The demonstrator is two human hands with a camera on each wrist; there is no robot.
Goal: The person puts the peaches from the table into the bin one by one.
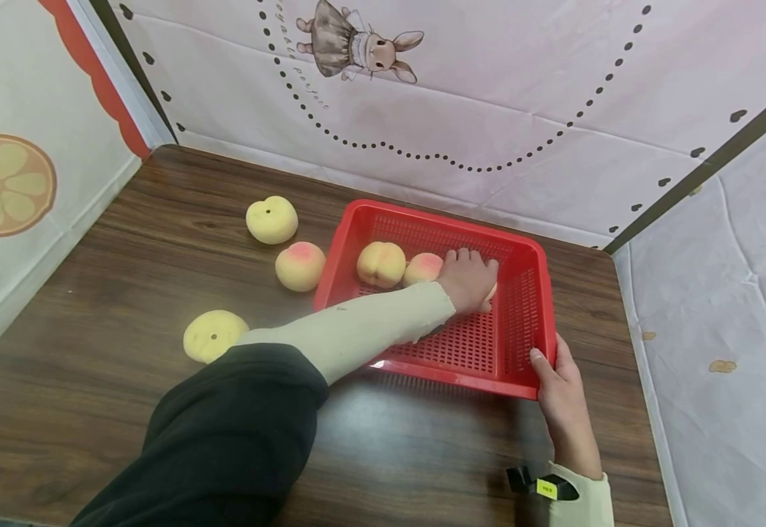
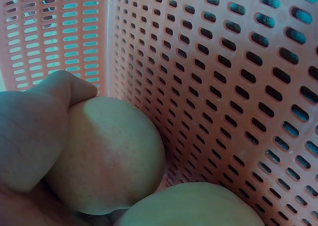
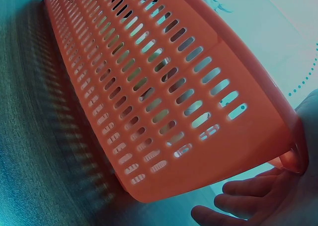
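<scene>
Reaching into the red plastic basket (image 1: 415, 373), my left hand (image 1: 467, 282) grips a peach (image 2: 112, 159), with the thumb over its side in the left wrist view. That peach is mostly hidden under the hand in the head view. A pink-topped peach (image 1: 422, 268) lies beside the hand, and a yellow-orange peach (image 1: 381, 264) sits further left in the basket. My right hand (image 1: 562, 395) holds the basket's near right corner, thumb over the rim. Its other fingers (image 3: 253, 186) show outside the basket in the right wrist view.
Left of the basket on the brown wooden table (image 1: 93, 351) are a pale yellow peach (image 1: 272, 220), a pink-tipped peach (image 1: 300, 266) and another pale yellow peach (image 1: 214, 335), partly behind the left sleeve. Patterned cloth walls (image 1: 488, 95) enclose the table's back and sides.
</scene>
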